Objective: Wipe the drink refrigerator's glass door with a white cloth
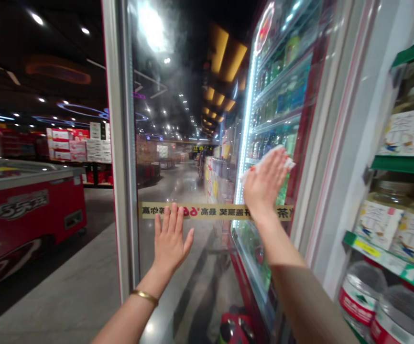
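A glass door (185, 181) in a metal frame stands in front of me, with a gold printed strip (221, 211) across it whose lettering reads mirrored. My left hand (171, 239) lies flat against the glass over this strip, fingers spread, with a gold bangle (145, 296) on the wrist. Higher and to the right, my right hand (266, 184) presses a white cloth (268, 157) with red marks against the pane. The cloth sticks out past the fingers; part of it is hidden under the palm, and the hand is slightly blurred.
A red chest freezer (49, 210) stands left, with stacked boxes (80, 143) behind it. A lit drinks cooler (282, 86) shows in the glass. Right, shelves hold labelled jars (382, 215) and plastic-wrapped bottles (359, 296). A red and black object (236, 328) sits low at the bottom.
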{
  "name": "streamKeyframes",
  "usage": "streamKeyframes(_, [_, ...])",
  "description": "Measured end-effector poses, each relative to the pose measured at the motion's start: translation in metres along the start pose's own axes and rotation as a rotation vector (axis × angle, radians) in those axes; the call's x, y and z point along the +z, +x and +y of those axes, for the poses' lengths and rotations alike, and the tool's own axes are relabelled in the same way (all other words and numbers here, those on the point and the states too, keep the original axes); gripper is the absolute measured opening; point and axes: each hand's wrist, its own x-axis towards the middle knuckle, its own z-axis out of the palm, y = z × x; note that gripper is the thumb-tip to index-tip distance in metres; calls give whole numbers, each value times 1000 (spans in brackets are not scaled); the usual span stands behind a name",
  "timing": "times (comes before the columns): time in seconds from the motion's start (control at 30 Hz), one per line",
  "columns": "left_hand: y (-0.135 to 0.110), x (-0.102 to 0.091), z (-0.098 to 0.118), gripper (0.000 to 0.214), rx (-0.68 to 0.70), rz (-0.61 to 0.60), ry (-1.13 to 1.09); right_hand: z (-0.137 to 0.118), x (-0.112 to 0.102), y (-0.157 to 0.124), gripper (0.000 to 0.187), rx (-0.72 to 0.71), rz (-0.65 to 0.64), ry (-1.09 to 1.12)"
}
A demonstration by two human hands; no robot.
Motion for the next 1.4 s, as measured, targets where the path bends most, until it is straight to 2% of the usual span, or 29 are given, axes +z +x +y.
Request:
streamKeyframes(0.1, [-28,4,11,90,47,-24,8,-120,17,-22,80,-329,-179,235])
streamKeyframes(0.17, [-47,6,15,85,149,-16,-31,-185,26,-35,76,-532,-286,353])
streamKeyframes(0.2, [-55,6,16,82,194,-8,-55,-205,29,-41,74,-594,-320,369])
streamKeyframes(0.23, [-61,6,16,80,220,-1,-75,-215,31,-45,72,-643,-342,371])
streamKeyframes(0.27, [-65,4,16,78,224,0,-88,-212,31,-47,70,-674,-350,354])
streamKeyframes(0.3, [-66,1,14,77,213,-11,-94,-199,29,-49,69,-688,-347,326])
streamKeyframes(0.33, [-66,-3,12,77,201,-28,-103,-175,25,-50,69,-682,-336,286])
streamKeyframes(0.4, [-60,-13,3,77,191,-66,-132,-102,10,-52,72,-594,-295,183])
streamKeyframes(0.47, [-50,-22,-10,79,173,-71,-149,-16,-8,-55,80,-355,-220,40])
streamKeyframes(0.53, [-41,-27,-24,83,109,-34,-124,56,-23,-61,87,-133,-94,-69])
streamKeyframes(0.57, [-37,-27,-30,84,72,-12,-96,79,-27,-64,86,-66,-57,-91])
streamKeyframes(0.6, [-34,-27,-34,85,42,7,-65,89,-28,-68,85,-3,-33,-97])
streamKeyframes(0.63, [-32,-25,-37,85,20,21,-38,86,-26,-73,84,39,-11,-84])
streamKeyframes(0.67, [-32,-23,-38,85,7,33,-15,71,-22,-79,84,60,-3,-56])
streamKeyframes(0.73, [-35,-19,-39,85,-7,45,12,8,-8,-94,87,14,-14,47])
streamKeyframes(0.8, [-41,-16,-41,87,-2,47,23,-77,9,-108,89,-202,-131,205])
streamKeyframes(0.87, [-47,-14,-47,91,47,42,20,-157,22,-115,78,-522,-252,353])
streamKeyframes(0.9, [-49,-13,-51,92,82,39,13,-187,26,-115,74,-637,-316,391])
streamKeyframes(0.93, [-50,-13,-54,92,110,34,5,-207,29,-114,71,-710,-361,409])
streamKeyframes(0.97, [-50,-13,-56,92,119,33,1,-214,30,-111,70,-749,-389,406])
streamKeyframes(1.0, [-50,-13,-57,91,109,36,0,-208,29,-108,71,-755,-397,383])
streamKeyframes(1.03, [-48,-13,-56,89,86,45,3,-190,26,-106,74,-738,-385,341])
streamKeyframes(1.07, [-47,-13,-53,89,61,56,8,-161,21,-106,77,-705,-358,283])
streamKeyframes(1.13, [-43,-14,-46,88,26,72,15,-80,7,-110,85,-596,-277,135])
streamKeyframes(1.2, [-41,-15,-39,86,21,77,14,9,-8,-115,89,-408,-183,-19])
streamKeyframes(1.27, [-40,-14,-36,85,12,87,13,74,-19,-123,86,-190,-60,-91])
streamKeyframes(1.3, [-41,-14,-35,85,6,93,13,91,-21,-130,82,-86,-4,-99])
streamKeyframes(1.33, [-41,-13,-35,84,1,99,13,95,-21,-141,79,-3,37,-102])
streamKeyframes(1.4, [-43,-12,-36,84,-9,104,8,70,-15,-174,78,67,50,-98])
